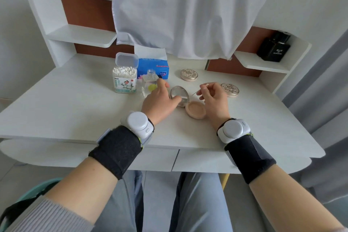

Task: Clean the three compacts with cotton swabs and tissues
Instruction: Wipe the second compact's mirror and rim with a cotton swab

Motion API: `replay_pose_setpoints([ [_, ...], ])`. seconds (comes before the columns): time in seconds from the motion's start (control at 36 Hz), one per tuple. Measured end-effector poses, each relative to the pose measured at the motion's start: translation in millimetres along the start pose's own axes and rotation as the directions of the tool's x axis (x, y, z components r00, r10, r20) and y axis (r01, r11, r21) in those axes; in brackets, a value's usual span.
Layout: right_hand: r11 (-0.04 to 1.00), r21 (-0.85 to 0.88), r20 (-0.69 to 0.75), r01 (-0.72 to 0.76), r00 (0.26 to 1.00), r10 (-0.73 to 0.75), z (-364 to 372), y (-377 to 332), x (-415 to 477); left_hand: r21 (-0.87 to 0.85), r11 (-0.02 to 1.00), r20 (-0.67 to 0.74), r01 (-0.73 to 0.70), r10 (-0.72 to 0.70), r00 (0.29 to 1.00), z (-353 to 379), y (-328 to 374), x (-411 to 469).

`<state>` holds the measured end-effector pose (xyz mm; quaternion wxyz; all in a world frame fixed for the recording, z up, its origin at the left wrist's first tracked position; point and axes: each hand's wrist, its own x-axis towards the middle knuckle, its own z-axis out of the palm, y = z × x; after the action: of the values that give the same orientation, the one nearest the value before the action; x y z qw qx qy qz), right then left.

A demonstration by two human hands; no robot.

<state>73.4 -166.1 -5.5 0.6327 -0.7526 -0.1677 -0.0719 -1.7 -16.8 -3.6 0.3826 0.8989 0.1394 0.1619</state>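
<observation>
Entry: we are working on the open compact (195, 109). It is lying on the desk (75, 111) between both hands, with its mirrored lid (178, 94) tilted up on the left side.

The left hand (158, 100) is lying with its fingers fairly straight and curling round nothing. Its thumb is pressing on the lid's rim. The right hand (213, 98) is pinching a cotton swab (196, 92) between thumb and forefinger, with the tip pointing toward the lid.

Handling, as we are judging it:
- The compact is looking light and hard-shelled, and likely to skate on the smooth desk. We are favouring a brace at the rim or hinge side, off the mirror glass.
- The pressed powder is looking crumbly, so light strokes only.
- The swab is looking thin and bendy, so a pinch near mid-shaft is suiting it.

Count:
- Three compacts: the open one, the far closed compact (189, 74), and the right closed compact (230, 89) just beside the right hand.
- One swab box (124, 79), lid up and packed full.
- One tissue pack (153, 66), with a sheet standing out of it.
- One glass bottle (149, 81), uncapped.
- One yellow-green cap (152, 87).
- One swab in hand.
</observation>
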Motion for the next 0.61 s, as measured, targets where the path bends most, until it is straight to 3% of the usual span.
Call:
replay_pose_setpoints([
  [0.14, 0.998, -0.056, 0.014, 0.008, 1.000, -0.007, 2, -1, 1, 0.179, 0.978, 0.129, -0.105, 0.083, 0.988, 2, 2, -1],
  [0.25, 0.990, -0.138, 0.033, 0.018, 0.999, -0.013, 5, -2, 4, 0.256, 0.955, 0.129, -0.149, 0.119, 0.984, 4, 1, 2],
  [0.61, 0.971, -0.237, 0.056, 0.020, 0.998, -0.007, 14, -2, 11, 0.250, 0.952, 0.032, -0.175, 0.172, 0.985, 8, -10, 10],
])
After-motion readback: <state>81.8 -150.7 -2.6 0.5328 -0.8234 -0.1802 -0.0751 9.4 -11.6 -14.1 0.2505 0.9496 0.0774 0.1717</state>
